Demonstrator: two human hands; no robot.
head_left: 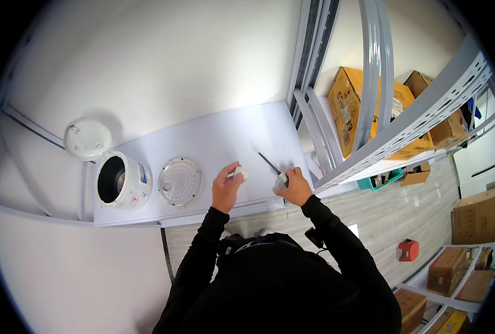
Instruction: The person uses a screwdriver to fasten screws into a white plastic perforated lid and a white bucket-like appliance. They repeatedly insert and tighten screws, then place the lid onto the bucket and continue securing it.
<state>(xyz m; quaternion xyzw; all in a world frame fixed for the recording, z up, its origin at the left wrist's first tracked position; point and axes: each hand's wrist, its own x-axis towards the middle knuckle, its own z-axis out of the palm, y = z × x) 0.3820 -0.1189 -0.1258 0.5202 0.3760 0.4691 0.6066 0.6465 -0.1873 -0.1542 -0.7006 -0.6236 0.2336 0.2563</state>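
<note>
My left hand (225, 188) pinches a small whitish plastic part (241, 173) above the table. My right hand (297, 188) is closed at the handle end of a screwdriver, whose thin dark shaft (268, 162) points away and to the left. A greyish, partly see-through piece (279, 183) shows at the right fingertips; its kind is unclear. Left of my hands a round, pale perforated disc (181, 182) lies flat, with small dark spots round its rim. Farther left is a white rice cooker (131, 183), its lid (88, 138) swung open and its dark inside showing.
The white tabletop (247, 123) meets a pale wall behind. Grey metal shelving (403, 133) rises close on the right, holding a large yellow carton (347, 108). Beyond are a teal bin (388, 180), a red stool (408, 250) on the floor and shelves with brown boxes (447, 270).
</note>
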